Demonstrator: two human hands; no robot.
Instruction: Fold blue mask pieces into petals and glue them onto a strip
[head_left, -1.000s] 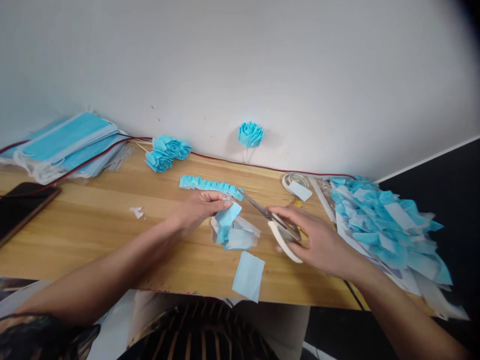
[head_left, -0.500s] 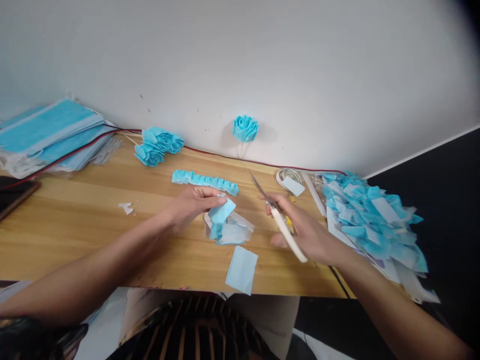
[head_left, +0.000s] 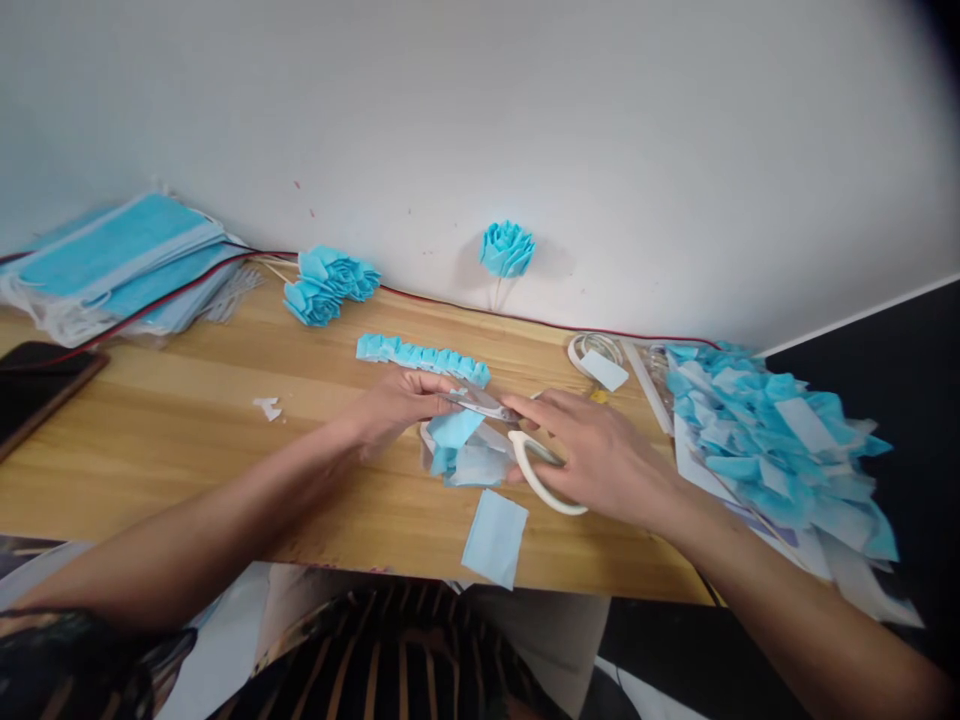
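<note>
Between its thumb and fingers, my left hand [head_left: 401, 405] pinches a small light-blue fabric piece [head_left: 456, 429]. My right hand [head_left: 592, 445] grips white-handled scissors [head_left: 541, 480], whose blades lie across the top of that piece by my left fingertips. Underneath is a loose pile of blue and white scraps [head_left: 480, 466]. A flat pale-blue rectangle [head_left: 495, 538] lies at the table's front edge. Just behind my hands runs a row of folded blue pieces [head_left: 422, 357].
Blue flowers [head_left: 326, 285] on sticks lie at the back, and one flower [head_left: 507, 249] leans on the wall. Face masks [head_left: 120, 260] are stacked at left near a phone [head_left: 45, 385]. Blue cut pieces [head_left: 780, 440] heap at right. Small white clippings [head_left: 268, 408] dot the table.
My right hand has turned the scissors from pointing away to pointing left, bringing the blades onto the piece in my left hand. The view has shifted slightly.
</note>
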